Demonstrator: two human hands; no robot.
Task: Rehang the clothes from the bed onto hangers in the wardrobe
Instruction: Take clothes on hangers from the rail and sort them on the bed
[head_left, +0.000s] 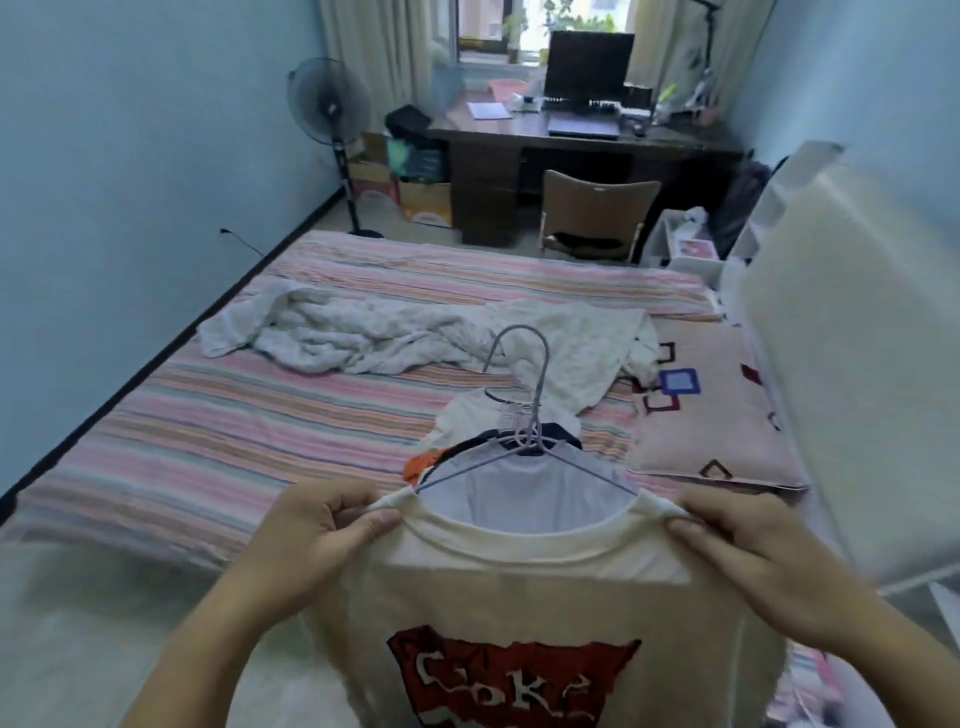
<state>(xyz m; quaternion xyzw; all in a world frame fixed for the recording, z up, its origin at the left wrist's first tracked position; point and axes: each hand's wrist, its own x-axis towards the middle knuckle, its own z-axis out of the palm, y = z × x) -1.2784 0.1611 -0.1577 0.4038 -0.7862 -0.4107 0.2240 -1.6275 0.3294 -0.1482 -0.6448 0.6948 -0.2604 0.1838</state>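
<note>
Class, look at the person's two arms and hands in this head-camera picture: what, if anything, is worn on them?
Nothing worn shows. The left hand and right hand are bare, with no gloves, rings or watch visible. Both forearms are uncovered right down to the bottom edge of the picture, so no sleeve shows. The fingernails look short and unpainted.

two hands (332, 525), one T-shirt (519, 597), one hanger (524, 441), one pillow (711, 415), one chair (597, 213), one fan (330, 104)

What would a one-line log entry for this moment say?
left hand: pinches shirt shoulder | right hand: pinches other shoulder | hanger: inside collar | bed: more clothes
</note>
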